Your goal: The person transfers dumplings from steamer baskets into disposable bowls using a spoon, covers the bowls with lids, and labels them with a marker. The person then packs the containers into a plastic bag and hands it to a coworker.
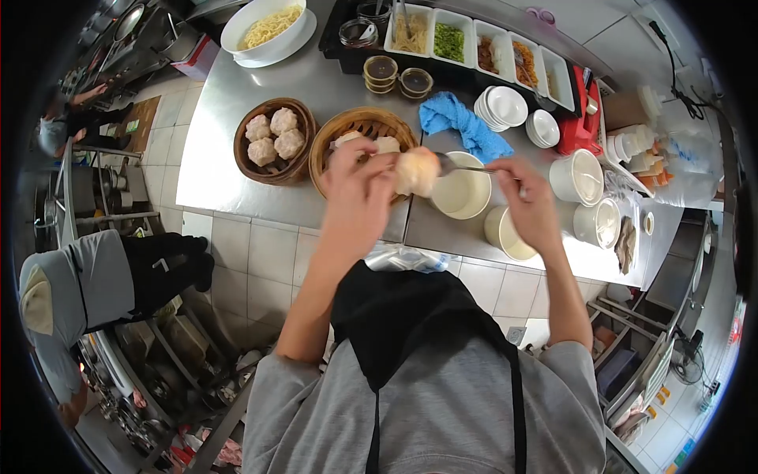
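Just over steamer rim point(317, 158), left hand point(357, 180) at dumpling point(418, 172), right hand point(527, 199) apart

A seam crosses the metal tabletop point(204, 167). Toward its left end stand a white bowl point(239, 22) with noodles and two round steamers point(294, 167); farther right are sauce cups point(380, 69), a crumpled blue towel point(466, 126), stacked white dishes point(505, 104), two open tubs point(462, 193), two lidded tubs point(580, 178) and a brown cloth point(626, 245). A black rack point(341, 51) lines the far side.
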